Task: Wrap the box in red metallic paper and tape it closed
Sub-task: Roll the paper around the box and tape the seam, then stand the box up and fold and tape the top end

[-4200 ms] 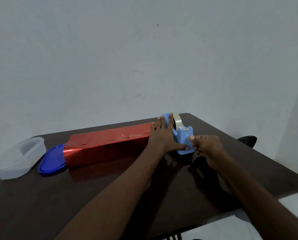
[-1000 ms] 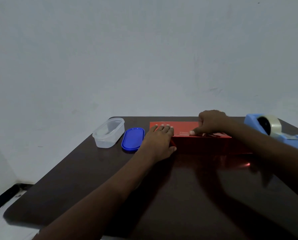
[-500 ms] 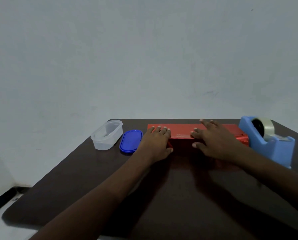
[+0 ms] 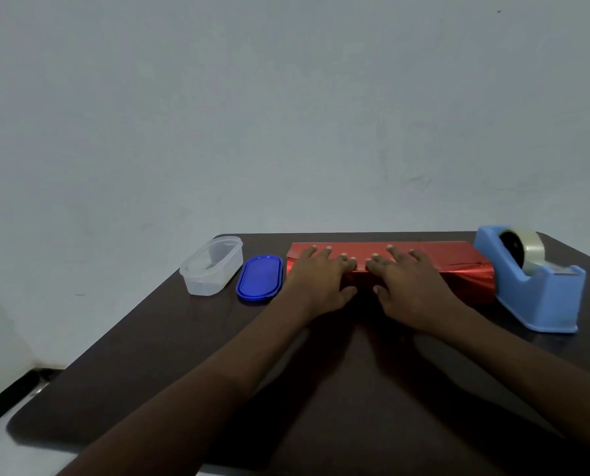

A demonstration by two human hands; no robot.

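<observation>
Here I see my left hand (image 4: 315, 276) and right hand (image 4: 408, 281) side by side, palms down, fingers straight and spread, pressing the top of the long box wrapped in red metallic paper (image 4: 458, 261). Its long axis runs left to right along the far edge of the dark wooden bench (image 4: 183, 372). No writing is legible. The light blue tape dispenser (image 4: 535, 286) sits just beside its right end, the blue oval lid (image 4: 259, 278) and clear plastic tub (image 4: 212, 266) to its left.

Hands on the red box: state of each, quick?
Left hand: open, fingers flat on the wrapped box, holding nothing.
Right hand: open, fingers flat on the same box, holding nothing.
</observation>
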